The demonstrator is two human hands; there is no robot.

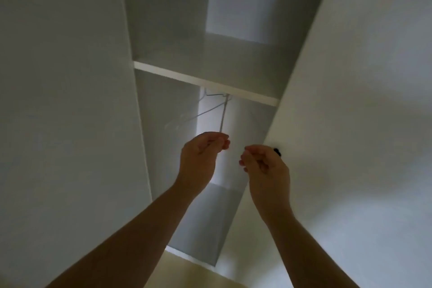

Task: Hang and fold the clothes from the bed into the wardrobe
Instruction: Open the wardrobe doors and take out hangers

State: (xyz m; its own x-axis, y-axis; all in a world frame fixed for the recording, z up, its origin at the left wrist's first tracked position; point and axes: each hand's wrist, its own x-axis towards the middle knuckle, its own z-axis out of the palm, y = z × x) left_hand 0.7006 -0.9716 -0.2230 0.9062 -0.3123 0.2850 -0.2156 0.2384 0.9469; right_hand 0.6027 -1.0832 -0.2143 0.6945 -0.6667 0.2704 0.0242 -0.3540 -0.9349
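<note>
The white wardrobe (70,77) stands open in front of me, seen from close up. Under its shelf (205,83) hang thin white wire hangers (205,110). One hanger (223,114) runs down from under the shelf into my left hand (201,159), whose fingers pinch its lower end. My right hand (264,166) is raised beside it, a little lower and to the right, fingers curled with nothing visible in them. No clothes and no bed are in view.
The right wardrobe door (350,100) stands open, with a small black knob (277,151) just behind my right hand. The wardrobe floor (205,229) lies below my arms, and pale flooring (187,273) shows at the bottom.
</note>
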